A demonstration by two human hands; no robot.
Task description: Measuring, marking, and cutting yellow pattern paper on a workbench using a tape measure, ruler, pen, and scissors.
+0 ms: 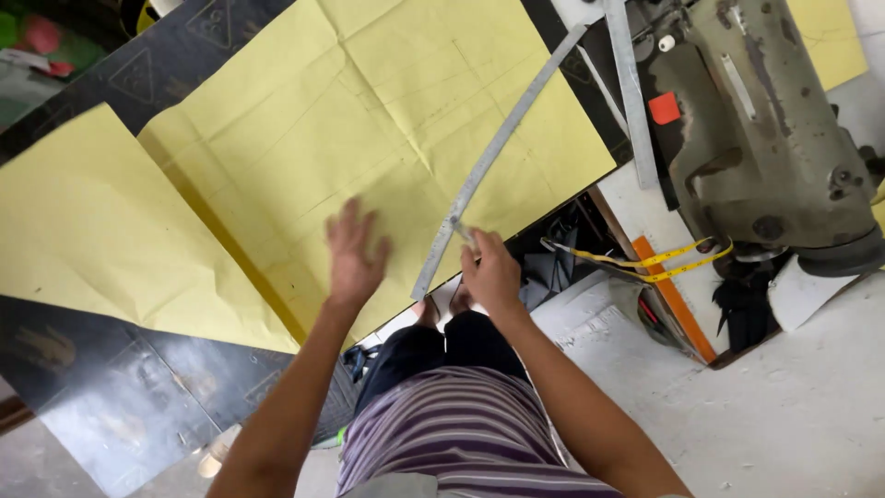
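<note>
A large creased yellow paper sheet (369, 120) with faint pencil lines lies on a dark table (157, 65). A long curved metal ruler (493, 152) rests diagonally across the paper's right part. My left hand (353, 256) hovers with fingers spread over the paper's near edge, blurred. My right hand (489, 269) sits at the ruler's lower end, fingers closed around a small pencil-like thing (464, 232) touching the ruler.
A second yellow sheet (101, 231) lies at the left. A straight metal ruler (630, 92) and an old grey-green sewing machine (765, 129) stand at the right, with a yellow measuring tape (645, 263) draped below and an orange ruler (673, 300) at the machine table's edge.
</note>
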